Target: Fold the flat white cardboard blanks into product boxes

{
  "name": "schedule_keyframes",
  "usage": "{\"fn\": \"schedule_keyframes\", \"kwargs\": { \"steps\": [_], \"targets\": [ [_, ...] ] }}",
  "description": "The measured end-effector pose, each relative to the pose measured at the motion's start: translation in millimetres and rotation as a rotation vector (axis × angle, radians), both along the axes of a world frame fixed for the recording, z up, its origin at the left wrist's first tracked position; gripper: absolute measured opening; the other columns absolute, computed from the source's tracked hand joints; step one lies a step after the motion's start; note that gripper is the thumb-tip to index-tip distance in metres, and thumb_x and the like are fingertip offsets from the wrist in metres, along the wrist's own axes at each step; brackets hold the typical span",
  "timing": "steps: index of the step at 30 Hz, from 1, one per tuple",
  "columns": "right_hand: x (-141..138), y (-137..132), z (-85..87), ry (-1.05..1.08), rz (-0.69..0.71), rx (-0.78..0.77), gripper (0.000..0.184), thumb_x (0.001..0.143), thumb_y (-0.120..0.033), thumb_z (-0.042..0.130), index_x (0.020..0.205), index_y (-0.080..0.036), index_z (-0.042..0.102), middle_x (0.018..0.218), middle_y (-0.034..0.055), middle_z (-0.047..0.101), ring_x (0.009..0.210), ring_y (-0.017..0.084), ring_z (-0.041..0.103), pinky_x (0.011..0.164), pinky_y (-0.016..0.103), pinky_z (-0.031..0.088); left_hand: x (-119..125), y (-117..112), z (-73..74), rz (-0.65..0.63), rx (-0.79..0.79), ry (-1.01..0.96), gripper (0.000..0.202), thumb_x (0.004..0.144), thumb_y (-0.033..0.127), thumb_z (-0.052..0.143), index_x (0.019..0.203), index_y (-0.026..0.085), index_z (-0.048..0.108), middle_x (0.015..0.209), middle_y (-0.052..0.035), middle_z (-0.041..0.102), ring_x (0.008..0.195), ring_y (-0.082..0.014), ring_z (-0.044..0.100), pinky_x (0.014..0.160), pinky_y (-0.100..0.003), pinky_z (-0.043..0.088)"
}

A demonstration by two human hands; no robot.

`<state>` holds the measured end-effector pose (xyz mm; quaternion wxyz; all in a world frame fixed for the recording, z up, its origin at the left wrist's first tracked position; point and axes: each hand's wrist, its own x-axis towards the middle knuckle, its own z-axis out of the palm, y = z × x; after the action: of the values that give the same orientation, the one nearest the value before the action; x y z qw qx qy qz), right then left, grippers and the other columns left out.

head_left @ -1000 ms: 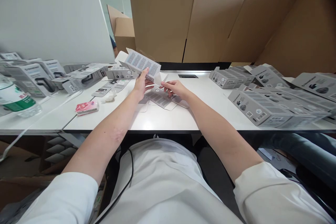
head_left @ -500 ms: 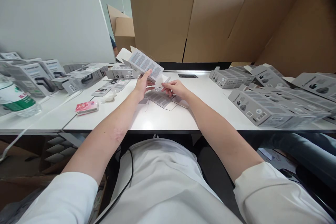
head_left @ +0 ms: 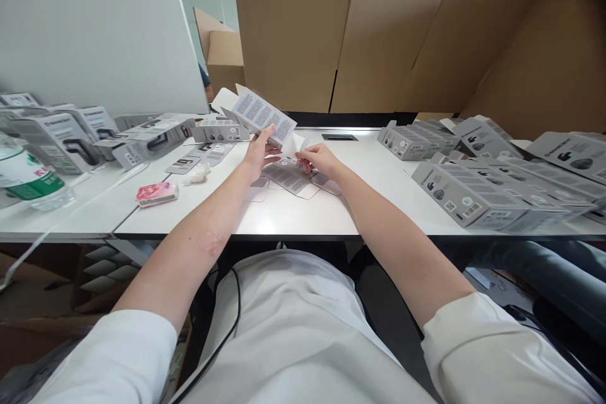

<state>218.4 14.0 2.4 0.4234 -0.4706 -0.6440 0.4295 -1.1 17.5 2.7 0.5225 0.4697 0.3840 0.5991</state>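
My left hand (head_left: 259,153) grips a grey-and-white printed carton (head_left: 265,115) from its near side, thumb on the printed panel. The carton tilts above the table, with white flaps (head_left: 226,100) standing open at its upper left end. At its lower right end, beside a white flap, my right hand (head_left: 316,158) has thumb and forefinger pinched together. Whatever is between those fingertips is too small to make out. Flattened printed cartons (head_left: 288,177) lie on the table under both hands.
Grey cartons stand in rows (head_left: 473,196) on the right and in a group (head_left: 61,139) on the left. A pink packet (head_left: 157,194), a crumpled white scrap (head_left: 197,174) and a water bottle (head_left: 33,180) lie left. Cardboard panels (head_left: 341,31) rise behind the white table (head_left: 293,221).
My right hand has shifted slightly right, its fingertips drawing back a little along the carton's lower flap. My left hand and the carton are almost still.
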Motion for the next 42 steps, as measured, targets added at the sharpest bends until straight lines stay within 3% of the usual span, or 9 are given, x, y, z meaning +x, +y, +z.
{"fn": "schedule_keyframes", "kwargs": {
  "steps": [6,10,13,16,20,24,32,42],
  "targets": [
    [-1.0,0.3,1.8,-0.011,-0.015,0.011,0.053,0.109,-0.009,0.076,0.057,-0.019,0.077,0.060,0.0049,0.071,0.051,0.010,0.055,0.055,0.021,0.049,0.7,-0.5,-0.4,-0.017,0.006,0.034,0.069,0.085,0.084,0.091,0.121,0.026,0.081,0.115,-0.0166,0.089,0.112,-0.0360,0.086,0.092,-0.043,0.068],
    [-0.9,-2.4,1.5,-0.027,-0.027,0.015,0.049,0.109,-0.012,0.083,0.061,-0.018,0.078,0.059,0.0022,0.067,0.049,0.009,0.053,0.051,0.021,0.045,0.7,0.0,0.1,0.000,0.001,0.018,0.071,0.084,0.085,0.092,0.121,0.026,0.080,0.114,-0.0157,0.088,0.109,-0.0346,0.086,0.090,-0.041,0.067],
    [-0.5,-3.6,-0.9,-0.007,0.003,0.002,0.048,0.110,-0.029,0.095,0.067,-0.018,0.078,0.065,0.0029,0.072,0.048,0.010,0.052,0.049,0.024,0.047,-0.1,1.5,1.7,0.043,-0.001,-0.016,0.069,0.085,0.085,0.091,0.119,0.026,0.078,0.111,-0.0128,0.086,0.105,-0.0319,0.084,0.089,-0.039,0.067],
    [-0.8,-3.1,-2.2,0.013,0.030,0.018,0.060,0.107,-0.054,0.101,0.067,-0.019,0.074,0.065,0.0034,0.073,0.047,0.010,0.052,0.051,0.025,0.050,-1.4,3.9,3.1,0.080,-0.008,-0.059,0.069,0.088,0.087,0.088,0.118,0.026,0.077,0.109,-0.0109,0.085,0.102,-0.0301,0.083,0.088,-0.038,0.066],
    [-1.8,-1.4,2.0,0.082,0.009,0.058,0.079,0.106,-0.089,0.084,0.070,-0.020,0.073,0.067,0.0049,0.073,0.047,0.011,0.055,0.051,0.027,0.051,-2.2,6.3,3.0,0.087,-0.006,-0.091,0.072,0.089,0.092,0.085,0.116,0.026,0.078,0.104,-0.0104,0.084,0.100,-0.0294,0.082,0.088,-0.038,0.066],
    [-0.7,0.6,6.5,0.170,-0.019,0.111,0.089,0.104,-0.104,0.067,0.070,-0.021,0.067,0.074,0.0077,0.077,0.047,0.011,0.055,0.052,0.028,0.052,-1.4,4.9,3.8,0.082,-0.006,-0.090,0.075,0.089,0.093,0.083,0.118,0.025,0.079,0.103,-0.0110,0.083,0.100,-0.0302,0.082,0.090,-0.039,0.066],
    [0.8,6.3,2.4,0.114,-0.038,0.200,0.091,0.105,-0.102,0.065,0.063,-0.021,0.064,0.061,0.0065,0.069,0.045,0.011,0.054,0.051,0.027,0.045,0.1,1.7,4.3,0.031,-0.019,-0.048,0.081,0.083,0.098,0.084,0.118,0.025,0.080,0.104,-0.0125,0.086,0.102,-0.0340,0.084,0.093,-0.044,0.067],
    [2.1,-1.2,6.5,0.059,-0.069,0.188,0.078,0.111,-0.071,0.088,0.059,-0.019,0.065,0.055,0.0032,0.066,0.044,0.009,0.052,0.051,0.025,0.041,-3.0,1.9,1.1,0.017,0.014,0.002,0.078,0.081,0.098,0.085,0.114,0.027,0.080,0.098,-0.0110,0.084,0.099,-0.0343,0.083,0.092,-0.044,0.066]
  ]
}}
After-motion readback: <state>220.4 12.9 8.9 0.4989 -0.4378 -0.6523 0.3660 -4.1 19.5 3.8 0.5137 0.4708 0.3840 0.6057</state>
